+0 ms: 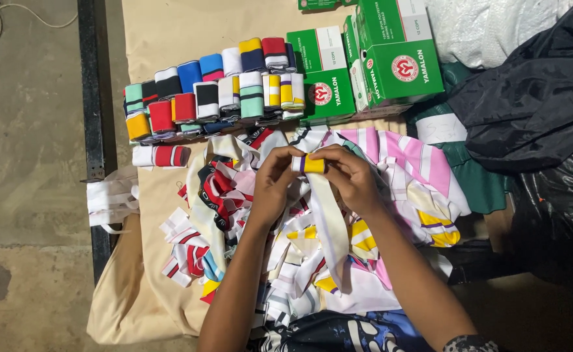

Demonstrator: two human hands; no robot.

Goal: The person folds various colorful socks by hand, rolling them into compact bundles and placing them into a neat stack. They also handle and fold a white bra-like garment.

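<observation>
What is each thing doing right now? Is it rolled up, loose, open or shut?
Left hand: gripping the half-rolled strip.
Right hand: gripping it too.
Half-rolled strip: partly rolled, tail hanging loose.
Finished rolls: rolled tight, lined in rows.
Single roll: rolled, lying apart.
Loose strips: unrolled, heaped.
Green boxes: shut, stacked.

Head cam only, looks steeply down, close over table.

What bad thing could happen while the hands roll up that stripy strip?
The left hand and right hand pinch a small roll whose loose tail hangs into the scrap pile; it might snag or unwind. The finished rolls stand packed in rows, so a bump could topple some.
</observation>
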